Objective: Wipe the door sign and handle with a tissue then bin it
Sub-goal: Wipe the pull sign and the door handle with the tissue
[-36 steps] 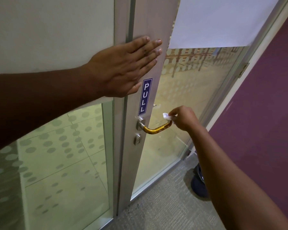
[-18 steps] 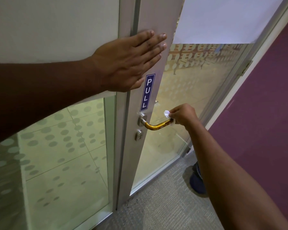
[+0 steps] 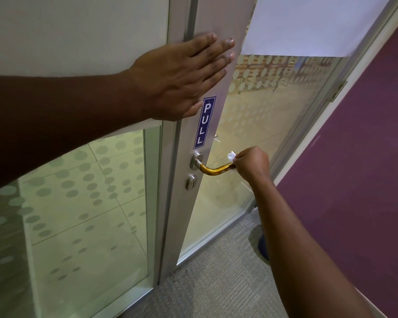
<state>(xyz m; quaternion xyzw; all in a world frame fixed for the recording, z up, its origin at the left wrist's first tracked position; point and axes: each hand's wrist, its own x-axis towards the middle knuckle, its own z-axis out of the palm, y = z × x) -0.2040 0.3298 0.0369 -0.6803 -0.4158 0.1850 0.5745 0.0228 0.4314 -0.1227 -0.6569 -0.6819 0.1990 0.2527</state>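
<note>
A blue vertical PULL sign point(image 3: 205, 122) is stuck on the door's grey metal stile above a lever handle point(image 3: 213, 169) that shines amber. My right hand point(image 3: 253, 162) is closed over the outer end of the handle, with a small white tissue point(image 3: 231, 155) bunched in its fingers against the lever. My left hand point(image 3: 182, 76) lies flat with fingers spread on the stile and frame just above the sign, holding nothing. A round keyhole point(image 3: 191, 182) sits below the handle.
The door's glass panel point(image 3: 251, 138) has frosted dots and a white sheet above. A fixed glass panel point(image 3: 83, 203) stands to the left. Grey carpet point(image 3: 216, 283) covers the floor, a purple wall point(image 3: 354, 168) runs along the right, and a dark shoe point(image 3: 263, 246) shows near the door's foot.
My right hand with the tissue has slid from just above the handle's end down onto it. The left hand stays pressed on the door.
</note>
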